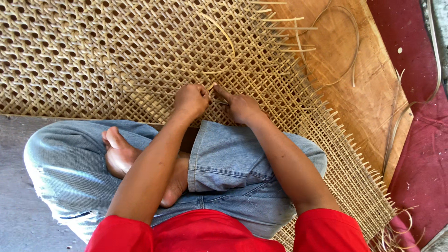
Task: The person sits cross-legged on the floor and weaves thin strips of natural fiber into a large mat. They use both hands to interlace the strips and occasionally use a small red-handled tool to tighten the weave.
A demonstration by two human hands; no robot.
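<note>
A large woven cane mat [116, 56] with an open lattice pattern lies flat in front of me. My left hand [191, 100] is closed over the weave near its front edge, pinching a thin cane strand [224, 37] that loops up over the mat. My right hand [240, 106] sits just beside it, fingers pressed on the weave and touching the same spot. I cannot tell whether the right hand grips the strand. My crossed legs in blue jeans [224, 163] rest on the mat's near part.
A wooden board [368, 79] lies under the mat at the right, with loose cane strands [350, 46] curling over it. Red floor [420, 154] lies beyond the board. Grey floor [18, 186] is at the left. Cut strand ends stick out along the mat's right edge.
</note>
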